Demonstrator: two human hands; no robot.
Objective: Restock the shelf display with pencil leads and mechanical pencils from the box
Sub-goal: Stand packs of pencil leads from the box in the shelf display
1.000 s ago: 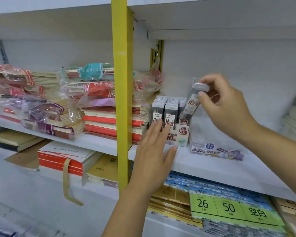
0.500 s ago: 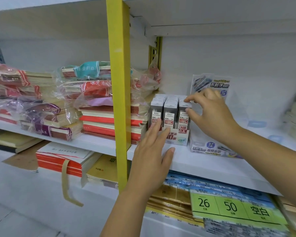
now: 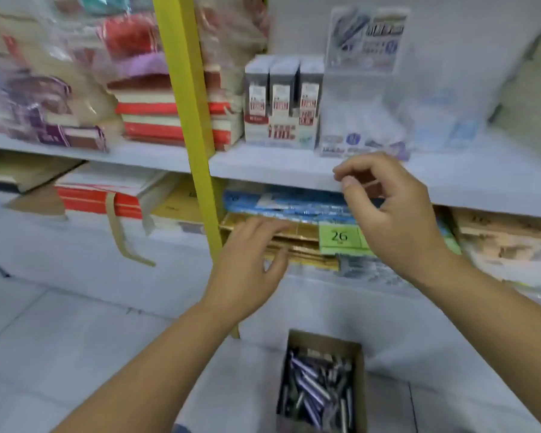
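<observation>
- Several wrapped stacks of notebooks (image 3: 60, 98) fill the far left of the shelf (image 3: 294, 170). They are no part of my job, and I judge them well out of my reach.
- One yellow post (image 3: 185, 120) stands just left of my working space. A careless swing of my elbow could knock it.
- My left hand (image 3: 250, 264) hovers flat in front of the lower shelf, fingers straight and spread, holding nothing.
- Three rows of pencil lead packs (image 3: 281, 98) stand upright in their carton on the shelf, just right of the post. I judge them tall and light, so a brush from my wrist could tip them like dominoes.
- My box (image 3: 356, 370) sits on the floor below, open, with mechanical pencils (image 3: 316, 389) lying jumbled inside. A hasty handful could spill.
- Beside the packs stands the clear display holder (image 3: 366, 89). It looks empty and light, though the blur hides much. Pencils pushed in hard could shove it back or topple it.
- My right hand (image 3: 397, 220) hangs before the shelf edge, fingers loosely curled, thumb near forefinger, with nothing visible between them.
</observation>
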